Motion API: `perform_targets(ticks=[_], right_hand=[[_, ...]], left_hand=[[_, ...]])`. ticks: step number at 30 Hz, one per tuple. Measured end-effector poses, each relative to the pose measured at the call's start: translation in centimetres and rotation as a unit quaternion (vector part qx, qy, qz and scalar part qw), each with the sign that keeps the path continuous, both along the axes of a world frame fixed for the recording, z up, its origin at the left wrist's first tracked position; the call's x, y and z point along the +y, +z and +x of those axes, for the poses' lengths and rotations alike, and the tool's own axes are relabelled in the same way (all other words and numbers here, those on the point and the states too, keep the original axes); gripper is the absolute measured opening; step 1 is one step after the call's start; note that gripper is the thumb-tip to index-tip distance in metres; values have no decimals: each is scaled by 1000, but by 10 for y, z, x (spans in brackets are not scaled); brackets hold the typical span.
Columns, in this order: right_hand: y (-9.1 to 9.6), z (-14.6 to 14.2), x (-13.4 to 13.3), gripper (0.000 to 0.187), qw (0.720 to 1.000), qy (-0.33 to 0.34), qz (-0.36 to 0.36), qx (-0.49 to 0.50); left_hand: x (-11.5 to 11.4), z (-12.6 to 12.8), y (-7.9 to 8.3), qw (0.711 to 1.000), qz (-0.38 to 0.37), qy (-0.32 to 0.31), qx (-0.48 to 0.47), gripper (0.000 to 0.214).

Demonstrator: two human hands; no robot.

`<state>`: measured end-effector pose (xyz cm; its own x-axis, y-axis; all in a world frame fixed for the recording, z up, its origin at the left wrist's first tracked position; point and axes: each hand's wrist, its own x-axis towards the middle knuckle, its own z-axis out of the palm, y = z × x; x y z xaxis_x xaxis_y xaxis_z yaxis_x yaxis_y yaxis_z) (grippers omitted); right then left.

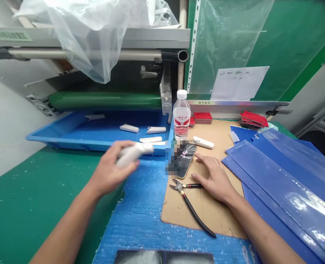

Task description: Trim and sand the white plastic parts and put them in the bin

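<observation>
Our left hand (pixel 109 170) is clamped on a white plastic piece (pixel 133 154) — right hand (pixel 214 179) lies open on the cardboard sheet (pixel 220 216), just beside the side cutters (pixel 179 187) and phone (pixel 186 159).

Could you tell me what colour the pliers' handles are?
Black handles, best seen in the head view.

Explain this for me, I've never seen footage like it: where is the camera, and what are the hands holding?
This single picture comes from a camera worn on a person's head, looking forward and down at their own bare arms. The left hand holds a blurred white rod-shaped piece above a blue mat. The right hand rests empty on a cardboard sheet, beside a phone and black-handled pliers. Nearby are a blue tray with more white pieces, a water bottle and blue plastic strips.
</observation>
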<state>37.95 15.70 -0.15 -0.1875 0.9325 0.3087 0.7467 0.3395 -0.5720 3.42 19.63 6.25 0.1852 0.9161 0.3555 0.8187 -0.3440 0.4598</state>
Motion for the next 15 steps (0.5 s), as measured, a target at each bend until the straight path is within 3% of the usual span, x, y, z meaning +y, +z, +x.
perform_targets(ticks=[2,4,9,13,15], right_hand=[[0,0,0,55,1000,2,-3,-12],[2,0,-3,55,1000,5,-8,-25],[19,-4,-35,57,994,5,-69,-80],[33,-13,-64,86,978,35,-151,-142],[37,-18,-70,89,970,47,-170,-165]], left_hand=[[-12,6,-5,990,-78,-118,18,36],[-16,6,-13,976,-120,-179,29,33],[-19,1,-35,979,-119,-162,27,29],[-22,1,-42,983,-102,-147,28,29],[-23,2,-43,984,-94,-147,28,29]])
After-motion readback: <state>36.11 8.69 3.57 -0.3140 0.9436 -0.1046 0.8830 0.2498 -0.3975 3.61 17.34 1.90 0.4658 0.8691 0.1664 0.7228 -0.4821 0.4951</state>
